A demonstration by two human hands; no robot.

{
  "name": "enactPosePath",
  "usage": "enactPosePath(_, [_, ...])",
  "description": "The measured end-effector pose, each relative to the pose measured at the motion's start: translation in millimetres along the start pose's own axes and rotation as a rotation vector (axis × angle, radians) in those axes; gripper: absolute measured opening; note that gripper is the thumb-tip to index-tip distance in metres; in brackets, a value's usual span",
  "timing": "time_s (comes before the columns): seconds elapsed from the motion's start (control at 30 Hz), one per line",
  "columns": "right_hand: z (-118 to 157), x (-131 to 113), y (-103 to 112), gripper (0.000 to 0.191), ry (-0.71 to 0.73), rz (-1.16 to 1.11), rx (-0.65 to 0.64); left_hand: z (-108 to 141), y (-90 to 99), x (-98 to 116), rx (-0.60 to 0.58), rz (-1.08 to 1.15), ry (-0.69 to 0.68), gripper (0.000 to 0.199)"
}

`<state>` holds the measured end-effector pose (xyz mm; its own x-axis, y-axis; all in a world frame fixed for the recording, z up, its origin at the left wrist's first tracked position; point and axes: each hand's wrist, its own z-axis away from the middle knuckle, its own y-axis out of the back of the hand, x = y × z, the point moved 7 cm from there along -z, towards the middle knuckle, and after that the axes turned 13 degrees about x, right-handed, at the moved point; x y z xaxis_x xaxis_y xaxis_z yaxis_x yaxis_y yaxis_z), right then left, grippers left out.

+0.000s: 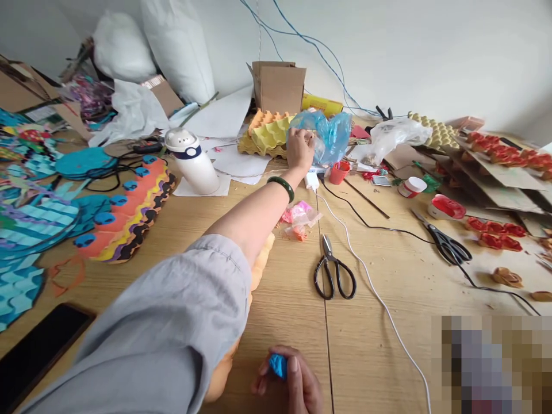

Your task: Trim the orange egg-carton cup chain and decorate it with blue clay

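My left arm, in a grey sleeve with a dark green bangle, stretches forward across the table. At its end my left hand [301, 148] has its fingers curled at the edge of a thin blue plastic bag [336, 138]; part of the grip is hidden. Close to me, my right hand [297, 379] pinches a small blue lump of clay [278, 365] between thumb and fingers. An orange egg-carton strip [219, 376] lies mostly hidden beneath my left forearm. Left of it stands a painted egg-carton strip [125, 213] with blue knobs.
Black-handled scissors [334, 273] and a white cable [366, 270] lie to the right. A white tumbler [192, 164] stands left of my arm, and a phone [41, 356] lies nearer. Pink clay in wrap [299, 215] sits mid-table. Red-painted carton pieces [495, 233] lie far right.
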<state>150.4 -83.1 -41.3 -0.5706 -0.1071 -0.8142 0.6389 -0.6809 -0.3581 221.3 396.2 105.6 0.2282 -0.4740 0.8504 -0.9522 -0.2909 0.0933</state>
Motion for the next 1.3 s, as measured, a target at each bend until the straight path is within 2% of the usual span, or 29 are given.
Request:
enactPosePath(0.1, [0,-3,-1,0.04,0.003,0.001,-0.008,4,-0.1,8,-0.051,-0.011,-0.059,0.01])
enactPosePath(0.27, [0,-3,-1,0.039,0.006,-0.014,-0.015,10,-4.6,15,-0.117,-0.099,-0.051,0.018])
enactPosePath(0.37, [0,0,-1,0.039,0.003,-0.034,-0.019,13,-10.3,14,-0.237,-0.153,-0.083,0.008])
enactPosePath(0.43, [0,1,0,0.037,0.006,-0.031,-0.024,12,-9.9,9,-0.274,-0.172,-0.061,0.003])
enactPosePath(0.6, [-3,-1,7,0.036,0.055,0.051,-0.035,10,2.1,8,-0.296,-0.182,-0.018,0.006])
enactPosePath(0.7, [-6,-4,9,0.04,0.029,0.067,-0.068,12,19.1,17,-0.33,-0.201,-0.004,0.004])
enactPosePath(0.8, [-8,-12,5,0.04,0.007,-0.02,-0.071,21,54.0,28,-0.375,-0.195,-0.035,0.006])
enactPosePath(0.9, [-9,-23,-5,0.039,0.018,-0.111,-0.085,48,112.9,32,-0.445,-0.2,0.009,0.016])
enactPosePath(0.93, [-8,-26,-9,0.04,0.038,-0.124,-0.101,64,135.0,36,-0.521,-0.192,0.001,0.017])
enactPosePath(1.03, [-7,-31,-14,0.039,0.085,-0.116,-0.122,122,215.7,67,-0.642,-0.15,-0.116,0.018])
enactPosePath(1.13, [-4,-33,-9,0.038,0.128,-0.086,-0.083,191,296.3,98,-0.646,-0.196,-0.223,0.018])
enactPosePath(1.23, [-3,-41,-1,0.037,0.198,-0.024,-0.027,264,348.6,112,-0.635,-0.243,-0.323,0.025])
enactPosePath(1.3, [-3,-48,4,0.036,0.264,0.033,0.011,303,365.6,105,-0.593,-0.311,-0.347,0.05])
